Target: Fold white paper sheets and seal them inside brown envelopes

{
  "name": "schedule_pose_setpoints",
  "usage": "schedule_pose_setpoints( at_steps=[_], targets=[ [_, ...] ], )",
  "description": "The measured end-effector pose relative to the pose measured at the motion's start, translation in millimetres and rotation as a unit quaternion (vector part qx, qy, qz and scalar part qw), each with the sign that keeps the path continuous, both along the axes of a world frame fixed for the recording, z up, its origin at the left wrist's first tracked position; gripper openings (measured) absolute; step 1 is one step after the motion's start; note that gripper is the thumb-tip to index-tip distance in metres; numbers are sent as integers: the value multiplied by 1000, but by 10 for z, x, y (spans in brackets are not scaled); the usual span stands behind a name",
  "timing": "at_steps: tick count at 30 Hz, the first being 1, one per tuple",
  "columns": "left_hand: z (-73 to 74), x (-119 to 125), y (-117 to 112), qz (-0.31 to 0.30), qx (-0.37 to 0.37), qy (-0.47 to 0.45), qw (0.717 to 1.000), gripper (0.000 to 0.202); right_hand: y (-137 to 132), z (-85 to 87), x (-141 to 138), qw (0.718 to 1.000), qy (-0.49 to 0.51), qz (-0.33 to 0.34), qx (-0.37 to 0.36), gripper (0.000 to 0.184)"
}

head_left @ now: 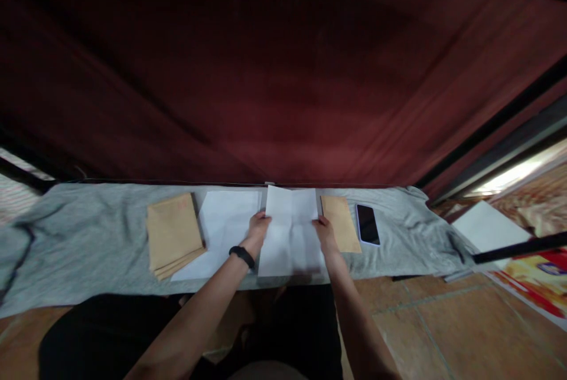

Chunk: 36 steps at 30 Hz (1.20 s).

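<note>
A white sheet of paper (290, 232) with crease lines across it lies in front of me, slightly raised at its top left. My left hand (257, 229), with a black band on its wrist, grips the sheet's left edge between thumb and fingers. On the opposite edge, my right hand (325, 232) pinches the same sheet. Left of it lie more white sheets (224, 232), partly under my left forearm. A brown envelope (340, 223) rests just right of my right hand. Farther left is a stack of several brown envelopes (173, 232).
A phone (367, 225) with a dark screen lies right of the single envelope. Grey cloth (101, 238) covers the narrow surface. A dark red panel (283, 72) rises behind it. At right are a white board (487, 226), a dark bar and a colourful printed sheet (538, 276) above the tiled floor.
</note>
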<state>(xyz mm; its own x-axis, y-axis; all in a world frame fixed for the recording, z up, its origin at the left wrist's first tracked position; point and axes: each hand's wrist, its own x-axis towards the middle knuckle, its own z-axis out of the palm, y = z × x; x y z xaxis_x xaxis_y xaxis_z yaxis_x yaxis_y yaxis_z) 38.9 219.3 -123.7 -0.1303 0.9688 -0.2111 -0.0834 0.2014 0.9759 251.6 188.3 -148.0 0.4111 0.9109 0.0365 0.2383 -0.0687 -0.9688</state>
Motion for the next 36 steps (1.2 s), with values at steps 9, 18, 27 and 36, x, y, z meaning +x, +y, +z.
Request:
schedule_pose_setpoints(
  at_steps=[9, 18, 27, 36],
  targets=[
    [937, -145, 332, -47, 118, -27, 991, 27, 154, 890, 368, 981, 146, 45, 116, 26],
    [599, -507, -83, -172, 276, 176, 929, 11, -373, 624, 371, 979, 53, 86, 179, 16],
    [-432, -696, -703, -316, 243, 349, 848, 46, -1214, -369, 363, 939, -221, 242, 106, 41],
    [-657, -702, -754, -345, 213, 453, 794, 71, -1388, -393, 349, 882, -343, 312, 90, 61]
  ],
)
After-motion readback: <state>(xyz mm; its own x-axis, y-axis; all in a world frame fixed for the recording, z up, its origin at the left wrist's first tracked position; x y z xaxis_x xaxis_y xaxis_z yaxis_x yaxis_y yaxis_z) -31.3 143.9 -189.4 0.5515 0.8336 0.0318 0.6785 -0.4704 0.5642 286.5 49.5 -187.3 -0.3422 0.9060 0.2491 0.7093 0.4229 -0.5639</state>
